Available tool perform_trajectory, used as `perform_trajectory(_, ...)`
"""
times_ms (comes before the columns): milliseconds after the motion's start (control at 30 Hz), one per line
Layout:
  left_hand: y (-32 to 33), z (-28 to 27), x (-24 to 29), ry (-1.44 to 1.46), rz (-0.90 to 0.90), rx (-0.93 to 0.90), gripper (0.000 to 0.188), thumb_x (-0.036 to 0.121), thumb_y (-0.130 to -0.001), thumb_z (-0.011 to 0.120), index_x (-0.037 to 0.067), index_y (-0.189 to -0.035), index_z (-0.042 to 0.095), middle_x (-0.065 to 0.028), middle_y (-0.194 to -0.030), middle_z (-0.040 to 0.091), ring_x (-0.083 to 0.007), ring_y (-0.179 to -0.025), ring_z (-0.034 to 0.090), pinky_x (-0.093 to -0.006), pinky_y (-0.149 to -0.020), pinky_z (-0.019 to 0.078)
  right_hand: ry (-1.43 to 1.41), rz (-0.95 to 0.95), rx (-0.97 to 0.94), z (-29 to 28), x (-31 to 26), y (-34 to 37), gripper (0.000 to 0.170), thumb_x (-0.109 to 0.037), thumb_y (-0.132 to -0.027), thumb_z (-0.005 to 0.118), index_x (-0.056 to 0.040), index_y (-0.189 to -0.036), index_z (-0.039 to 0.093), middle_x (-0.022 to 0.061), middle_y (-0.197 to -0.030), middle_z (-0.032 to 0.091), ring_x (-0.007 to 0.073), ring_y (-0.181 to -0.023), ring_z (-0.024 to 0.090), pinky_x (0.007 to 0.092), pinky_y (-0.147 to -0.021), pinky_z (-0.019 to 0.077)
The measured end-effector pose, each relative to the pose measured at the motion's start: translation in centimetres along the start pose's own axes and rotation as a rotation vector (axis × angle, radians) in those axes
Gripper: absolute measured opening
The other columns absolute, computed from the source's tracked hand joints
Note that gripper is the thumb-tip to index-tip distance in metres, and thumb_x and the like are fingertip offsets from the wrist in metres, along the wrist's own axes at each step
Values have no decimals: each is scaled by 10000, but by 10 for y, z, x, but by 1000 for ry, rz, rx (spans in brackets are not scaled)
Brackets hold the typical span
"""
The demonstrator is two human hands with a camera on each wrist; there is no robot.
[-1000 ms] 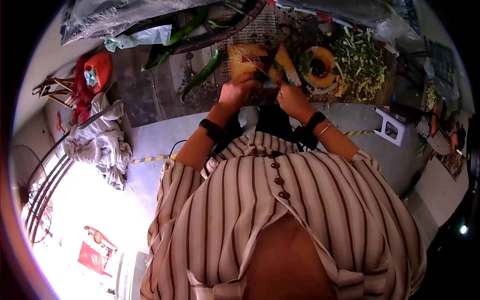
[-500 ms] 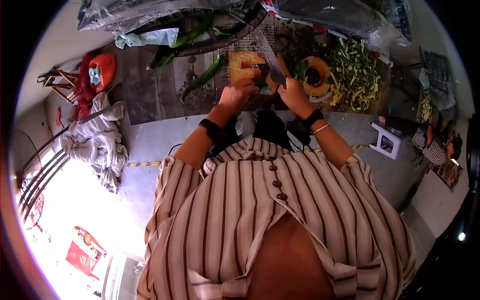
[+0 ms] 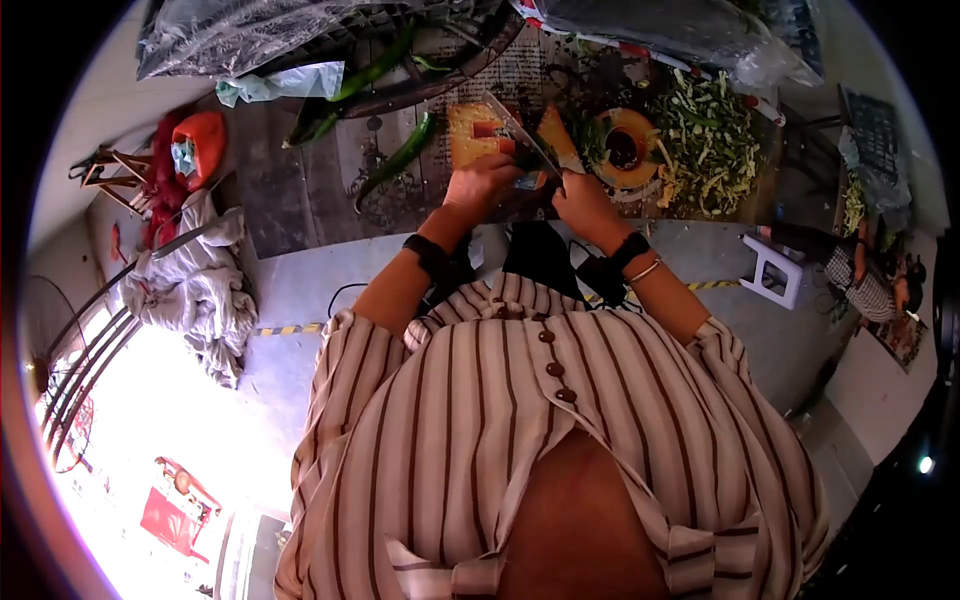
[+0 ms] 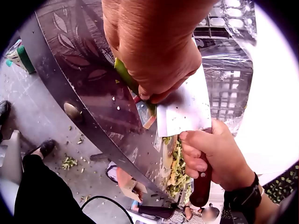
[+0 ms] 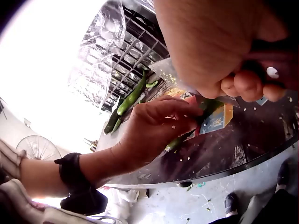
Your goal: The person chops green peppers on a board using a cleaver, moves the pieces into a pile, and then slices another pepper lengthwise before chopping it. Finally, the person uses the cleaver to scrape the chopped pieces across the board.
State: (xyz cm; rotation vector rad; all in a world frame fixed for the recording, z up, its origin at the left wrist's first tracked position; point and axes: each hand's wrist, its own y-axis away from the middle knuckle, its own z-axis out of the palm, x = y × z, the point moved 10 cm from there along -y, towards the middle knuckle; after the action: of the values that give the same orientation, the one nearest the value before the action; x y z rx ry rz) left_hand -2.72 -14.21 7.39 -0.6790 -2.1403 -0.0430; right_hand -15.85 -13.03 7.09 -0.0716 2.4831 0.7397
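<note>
My left hand [image 3: 480, 187] holds a long green pepper [image 4: 123, 72] down near the table's front edge, its fingertips bent around it. One end of that pepper pokes out past the palm in the right wrist view. A broad-bladed kitchen knife [image 4: 187, 107] is in my right hand [image 3: 590, 208], fingers wrapped around the dark wooden handle [image 4: 201, 186]. Its blade stands right beside the left fingertips, the tip pointing away from my body. Another long green pepper [image 3: 400, 162] lies on the tabletop [image 3: 300, 190] left of the hands.
Chopped green pieces [image 3: 712, 150] are heaped right of the hands. Orange printed shapes [image 3: 468, 130] mark the tabletop. More long peppers [image 3: 375, 75] lie at the back beside plastic sheeting [image 3: 250, 40]. A white stool [image 3: 775, 270] and another person [image 3: 870, 275] are at the right.
The knife blade has swung upright and then leaned back left toward the left hand. Both hands stay close together over the same spot, the right still gripping the knife.
</note>
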Motion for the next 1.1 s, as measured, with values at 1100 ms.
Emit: perform_trajectory(1100,6,15,-10,18,-17,-64,272,111,-722,677,108,-994,678,-56,-1023,633,-295,-914,631,-380,-738,534,112,-69,-27,3,-3,7,145,-112,-855,524,32,-840,528,235,-733,595,426,-713,589,499,-647,478)
